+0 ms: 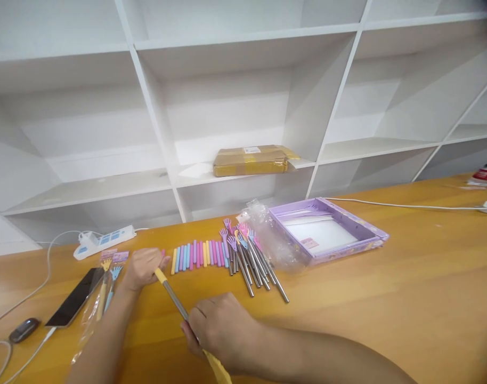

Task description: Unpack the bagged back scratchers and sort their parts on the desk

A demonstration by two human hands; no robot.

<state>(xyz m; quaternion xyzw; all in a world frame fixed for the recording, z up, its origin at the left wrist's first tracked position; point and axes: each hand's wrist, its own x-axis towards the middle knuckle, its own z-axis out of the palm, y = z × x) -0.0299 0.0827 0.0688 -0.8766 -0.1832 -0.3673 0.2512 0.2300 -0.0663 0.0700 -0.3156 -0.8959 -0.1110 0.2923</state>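
Observation:
A back scratcher [176,300] with a metal rod slants between my two hands. My right hand [223,330] is wrapped round the rod at the lower middle. A blurred yellow part sticks out below that fist, its shape unclear. At the upper left end sits a yellow handle sleeve, with my left hand [143,266] closed on it; the fingers partly hide it. Just right of my left hand lies a row of coloured handle sleeves [199,255]. Past them is a pile of metal back scratcher rods [255,261] with small hand-shaped heads.
A purple box [377,238] stands open at the back right beside clear plastic wrapping [281,245]. Two bagged back scratchers [107,285], a phone [76,298] and a power strip [107,240] lie left. A taped carton [251,161] rests on the white shelf [387,146].

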